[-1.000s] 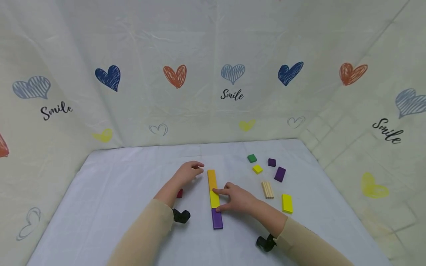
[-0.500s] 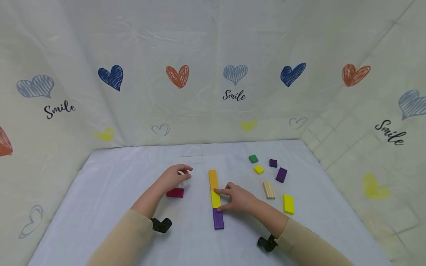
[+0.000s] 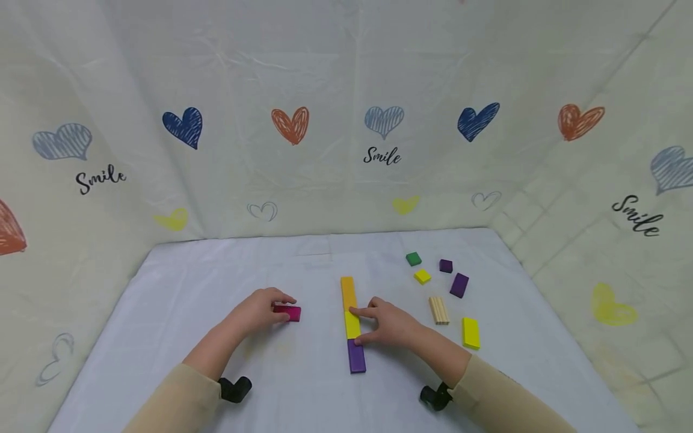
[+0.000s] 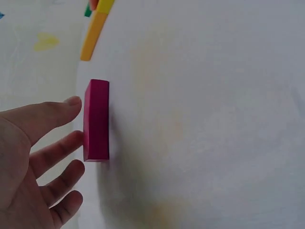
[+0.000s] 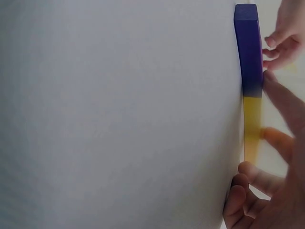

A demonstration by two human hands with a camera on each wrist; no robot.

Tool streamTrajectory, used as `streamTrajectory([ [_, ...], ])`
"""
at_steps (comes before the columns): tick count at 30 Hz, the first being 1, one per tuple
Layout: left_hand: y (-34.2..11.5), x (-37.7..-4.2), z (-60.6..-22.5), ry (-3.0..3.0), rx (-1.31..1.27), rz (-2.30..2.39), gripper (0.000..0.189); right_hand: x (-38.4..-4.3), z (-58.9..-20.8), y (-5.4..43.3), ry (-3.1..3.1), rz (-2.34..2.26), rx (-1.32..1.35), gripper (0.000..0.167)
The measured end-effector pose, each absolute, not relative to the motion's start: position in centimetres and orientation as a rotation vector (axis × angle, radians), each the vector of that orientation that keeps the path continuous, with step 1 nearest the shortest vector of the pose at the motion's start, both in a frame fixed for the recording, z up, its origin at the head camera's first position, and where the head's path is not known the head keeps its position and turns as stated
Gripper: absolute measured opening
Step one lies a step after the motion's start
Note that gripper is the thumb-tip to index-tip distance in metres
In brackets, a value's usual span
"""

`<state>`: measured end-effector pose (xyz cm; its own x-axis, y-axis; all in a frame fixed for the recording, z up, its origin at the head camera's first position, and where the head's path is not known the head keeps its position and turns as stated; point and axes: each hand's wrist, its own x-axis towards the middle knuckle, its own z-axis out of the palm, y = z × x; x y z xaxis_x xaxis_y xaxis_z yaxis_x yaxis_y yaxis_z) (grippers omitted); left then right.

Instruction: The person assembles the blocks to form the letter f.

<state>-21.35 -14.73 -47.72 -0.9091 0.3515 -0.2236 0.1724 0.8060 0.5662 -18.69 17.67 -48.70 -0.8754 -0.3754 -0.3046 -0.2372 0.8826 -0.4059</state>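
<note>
Head view: a row of three blocks (image 3: 352,325), orange, yellow and purple, lies on the white cloth (image 3: 303,397). Left of the row, a dark pink block (image 3: 293,313) lies between the parted thumb and fingers of the left hand (image 3: 258,311). The right hand (image 3: 391,325) touches the row, thumb and forefinger spread. Right of the row are pale sticks (image 3: 439,310) and loose blocks (image 3: 459,285).

Left wrist view: I cannot tell whether the left hand touches the pink block.

Right wrist view: the right thumb is at the row's purple end.
</note>
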Motion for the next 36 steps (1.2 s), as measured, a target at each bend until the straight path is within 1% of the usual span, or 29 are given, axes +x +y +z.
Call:
streamTrajectory([
  [3, -15.0, -21.0, -48.1, 2.726, 0.482, 0.702, 0.034, -18.7, -48.7, 17.6, 2.67, -0.512, -0.452, 0.072],
  [8, -15.1, -20.8, -48.3, 2.771, 0.539, 0.643, 0.033, -18.5, -48.7, 17.5, 2.666, -0.52, -0.449, 0.071],
  [19, -15.1, -21.1, -48.8, 2.771, 0.534, 0.701, 0.033, -18.5, -48.7, 17.6, 2.666, -0.533, -0.449, 0.071],
  [28, -13.5, -23.0, -48.8, 2.843, 0.559, 0.727, 0.032, -18.5, -48.8, 17.7, 2.676, -0.524, -0.461, 0.072],
  [36, -10.8, -25.0, -48.8, 2.825, 0.462, 0.796, 0.033, -18.5, -48.6, 17.6, 2.666, -0.509, -0.431, 0.072],
])
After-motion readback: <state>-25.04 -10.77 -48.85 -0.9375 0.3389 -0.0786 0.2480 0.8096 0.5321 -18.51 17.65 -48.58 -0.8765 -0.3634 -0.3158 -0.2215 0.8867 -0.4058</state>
